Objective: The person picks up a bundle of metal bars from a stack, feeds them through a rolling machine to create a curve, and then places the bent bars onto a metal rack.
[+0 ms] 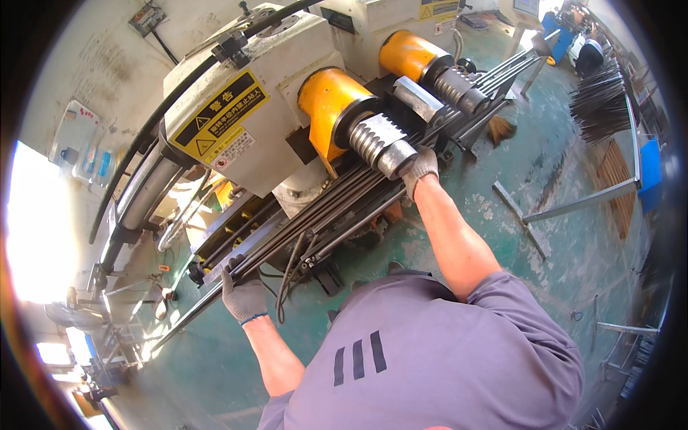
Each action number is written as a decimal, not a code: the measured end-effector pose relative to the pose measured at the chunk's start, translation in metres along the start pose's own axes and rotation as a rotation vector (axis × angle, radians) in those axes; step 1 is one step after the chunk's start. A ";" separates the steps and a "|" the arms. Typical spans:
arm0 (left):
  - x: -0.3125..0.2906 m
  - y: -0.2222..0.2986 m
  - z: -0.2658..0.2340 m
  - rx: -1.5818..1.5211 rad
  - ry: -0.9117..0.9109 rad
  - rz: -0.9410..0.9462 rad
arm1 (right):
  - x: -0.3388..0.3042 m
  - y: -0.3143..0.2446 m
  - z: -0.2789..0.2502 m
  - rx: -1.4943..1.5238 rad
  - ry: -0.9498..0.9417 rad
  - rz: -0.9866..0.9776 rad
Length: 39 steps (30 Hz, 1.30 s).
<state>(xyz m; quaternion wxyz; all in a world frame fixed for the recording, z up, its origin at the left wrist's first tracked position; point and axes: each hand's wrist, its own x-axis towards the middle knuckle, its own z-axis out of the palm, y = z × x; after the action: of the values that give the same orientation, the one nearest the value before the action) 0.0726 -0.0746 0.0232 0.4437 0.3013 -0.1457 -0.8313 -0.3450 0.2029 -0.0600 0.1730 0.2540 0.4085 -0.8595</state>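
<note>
A bundle of long dark metal rods (308, 218) runs slantwise along the front of a large pale machine (287, 115). My left hand (245, 297), in a grey work glove, is closed around the rods near their lower left part. My right hand (421, 170), also gloved, grips the rods farther up to the right, beside the tip of a ribbed steel spindle (383, 147); its fingertips are partly hidden. That spindle sticks out of an orange housing (330, 104). A second orange housing (412, 56) with a similar spindle (459, 86) lies farther right.
A black cable (290, 276) loops below the rods between my hands. At right stand a metal frame (580, 204) and a pile of thin dark rods (602, 104). A broom head (500, 129) rests on the worn green floor (459, 236). A fan (72, 312) stands at far left.
</note>
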 end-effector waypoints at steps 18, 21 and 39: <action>-0.028 -0.057 0.039 0.120 0.172 -0.056 | 0.007 -0.016 -0.041 -1.960 -0.330 -0.936; -0.029 -0.051 0.032 0.111 0.087 -0.095 | 0.011 -0.017 -0.040 -2.041 -0.277 -0.967; 0.013 -0.015 0.003 0.022 0.210 0.124 | -0.015 -0.019 -0.054 -0.737 -0.369 -0.503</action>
<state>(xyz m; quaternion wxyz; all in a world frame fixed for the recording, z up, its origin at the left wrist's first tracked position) 0.0556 -0.0766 0.0131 0.5040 0.3818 -0.1257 -0.7645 -0.3262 0.2587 -0.0684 0.1078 -0.0878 0.6971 -0.7034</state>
